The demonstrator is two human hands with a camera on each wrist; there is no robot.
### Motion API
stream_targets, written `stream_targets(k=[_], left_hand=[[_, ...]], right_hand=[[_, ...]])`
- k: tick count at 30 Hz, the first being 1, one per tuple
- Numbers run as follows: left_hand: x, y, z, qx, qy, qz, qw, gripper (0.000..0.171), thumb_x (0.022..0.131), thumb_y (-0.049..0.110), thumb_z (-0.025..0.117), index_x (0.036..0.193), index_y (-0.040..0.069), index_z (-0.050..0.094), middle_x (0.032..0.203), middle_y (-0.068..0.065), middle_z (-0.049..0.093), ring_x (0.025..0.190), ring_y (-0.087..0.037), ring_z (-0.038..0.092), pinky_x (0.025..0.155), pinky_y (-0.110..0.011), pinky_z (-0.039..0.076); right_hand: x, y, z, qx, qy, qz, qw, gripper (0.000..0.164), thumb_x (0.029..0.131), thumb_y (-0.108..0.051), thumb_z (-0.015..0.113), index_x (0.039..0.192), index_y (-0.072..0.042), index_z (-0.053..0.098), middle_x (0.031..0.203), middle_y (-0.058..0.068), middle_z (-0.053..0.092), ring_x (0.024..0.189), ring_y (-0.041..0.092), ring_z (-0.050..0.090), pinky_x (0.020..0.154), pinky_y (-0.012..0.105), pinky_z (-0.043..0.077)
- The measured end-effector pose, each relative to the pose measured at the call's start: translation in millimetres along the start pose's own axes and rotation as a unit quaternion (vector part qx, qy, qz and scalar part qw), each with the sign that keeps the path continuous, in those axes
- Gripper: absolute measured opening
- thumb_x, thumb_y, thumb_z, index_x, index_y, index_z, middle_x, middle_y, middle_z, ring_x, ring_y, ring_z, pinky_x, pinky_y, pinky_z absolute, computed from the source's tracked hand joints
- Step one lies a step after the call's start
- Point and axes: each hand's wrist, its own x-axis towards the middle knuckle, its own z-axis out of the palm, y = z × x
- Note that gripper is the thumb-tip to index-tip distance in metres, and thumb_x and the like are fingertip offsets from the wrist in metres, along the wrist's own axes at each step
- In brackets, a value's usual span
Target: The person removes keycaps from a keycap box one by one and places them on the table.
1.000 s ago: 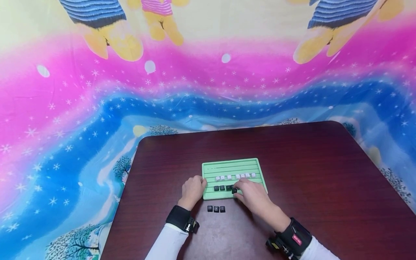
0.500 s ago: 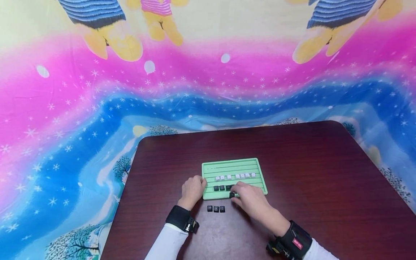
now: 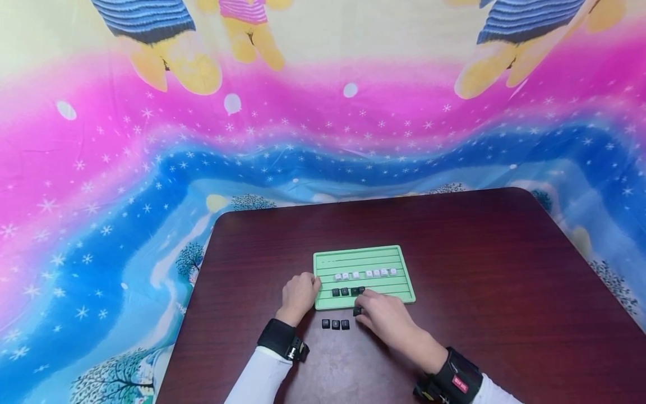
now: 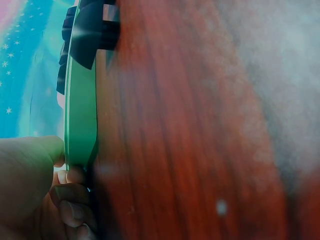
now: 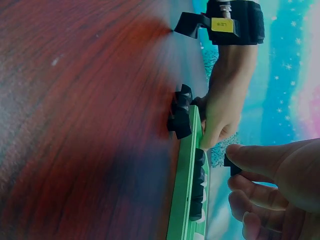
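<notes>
My left hand (image 3: 299, 294) grips the near-left edge of a green ridged tray (image 3: 323, 303); in the left wrist view its thumb lies over the tray wall (image 4: 81, 115), with the other fingers curled below. My right hand (image 3: 388, 318) pinches a black keycap (image 3: 357, 311) between thumb and finger, just off the tray's front edge. That pinched keycap (image 5: 233, 167) shows partly behind the thumb in the right wrist view. Several black keycaps (image 3: 345, 292) sit in a row in the tray, in front of a row of several white keycaps (image 3: 376, 273).
Three black keycaps (image 3: 335, 324) lie side by side on the dark wooden table (image 3: 469, 252), in front of the tray. A printed cloth (image 3: 323, 129) hangs behind the table's far edge. Each wrist wears a black band (image 3: 280, 338) with a camera.
My right hand has moved toward me and slightly left with the pinched keycap, from over the tray's black row to past its front edge. The left hand and tray have stayed in place.
</notes>
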Motion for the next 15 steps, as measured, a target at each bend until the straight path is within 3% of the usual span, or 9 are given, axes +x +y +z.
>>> stream_targets(k=[15], left_hand=[[2.1, -2.1, 1.6, 0.006, 0.003, -0.001, 1.0000, 0.048, 0.100, 0.031, 0.054, 0.056, 0.020, 0.037, 0.053, 0.006, 0.030, 0.046, -0.015, 0.038, 0.047, -0.030, 0.029]], right_hand=[[-4, -1, 14, 0.000, -0.015, -0.019, 1.000, 0.019, 0.079, -0.025, 0.085, 0.091, -0.019, 0.071, 0.082, -0.008, 0.062, 0.068, 0.010, 0.062, 0.057, 0.027, 0.046]])
